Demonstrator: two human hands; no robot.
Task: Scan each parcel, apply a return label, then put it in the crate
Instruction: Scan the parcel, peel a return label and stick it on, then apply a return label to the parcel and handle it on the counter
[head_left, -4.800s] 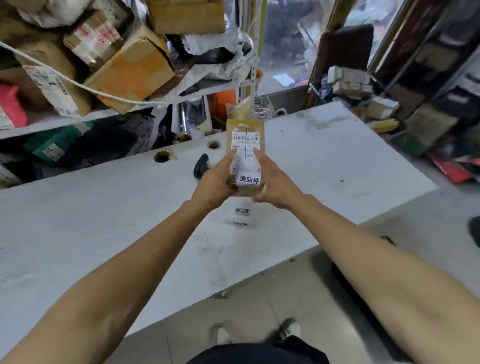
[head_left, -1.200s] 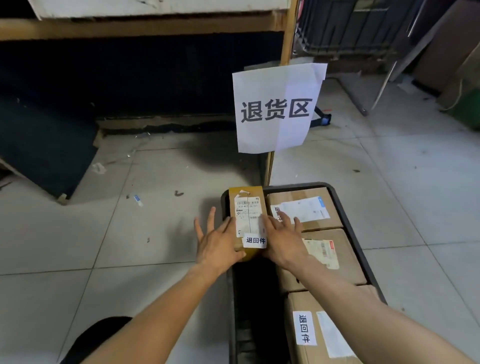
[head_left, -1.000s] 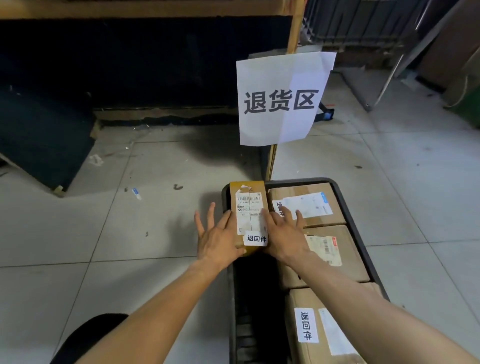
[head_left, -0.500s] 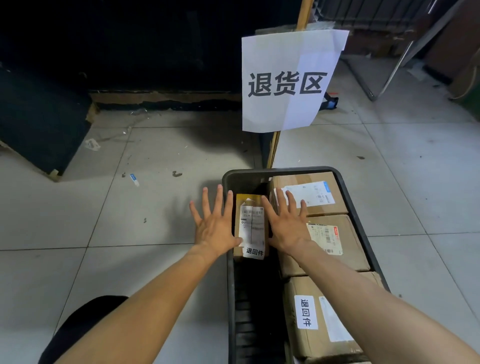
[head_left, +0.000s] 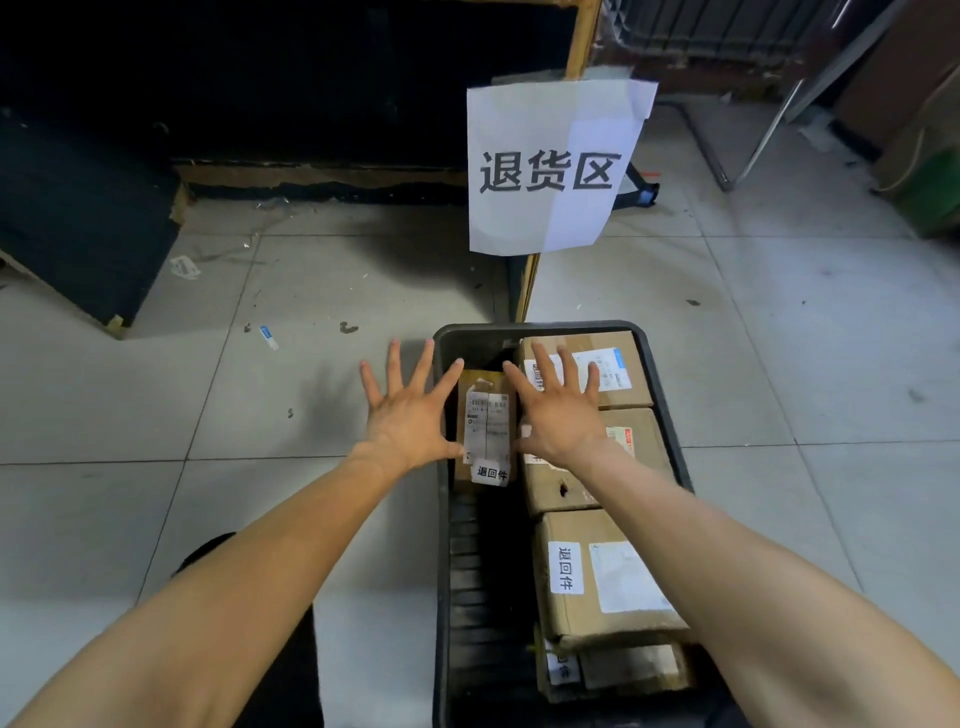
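Grey floor tiles surrounded the crate (head_left: 670, 405), where both the left hand (head_left: 410, 421) and right hand (head_left: 561, 421) hovered spread wide, holding nothing, and should lift clear without nudging the parcel (head_left: 485, 426).

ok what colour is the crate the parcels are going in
The crate is black, or a very dark grey, seen in the head view.
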